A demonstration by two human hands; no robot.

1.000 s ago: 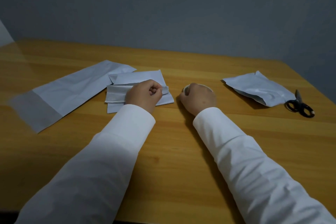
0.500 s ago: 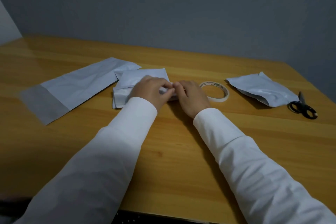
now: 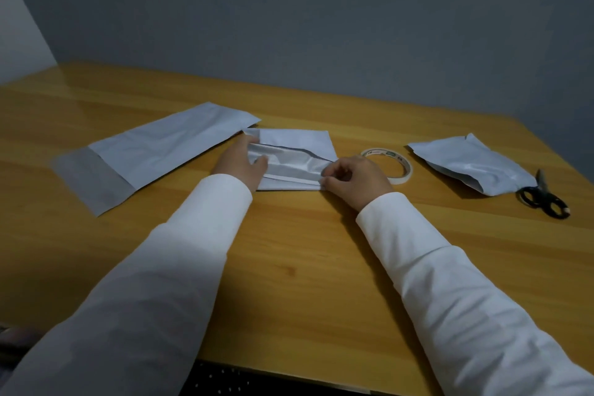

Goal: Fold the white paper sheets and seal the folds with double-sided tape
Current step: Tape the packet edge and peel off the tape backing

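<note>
Both hands work on the folded paper sheet (image 3: 294,159).
The left hand (image 3: 239,164) rests flat on its left end; the right hand (image 3: 352,178) pinches its right edge, beside the tape roll (image 3: 390,167).

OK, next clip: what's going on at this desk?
A person is folding a white sheet on a wooden table. The left hand lies flat on its left end while the right hand pinches its right edge. A tape roll lies just right, untouched; scissors lie farther right.
</note>
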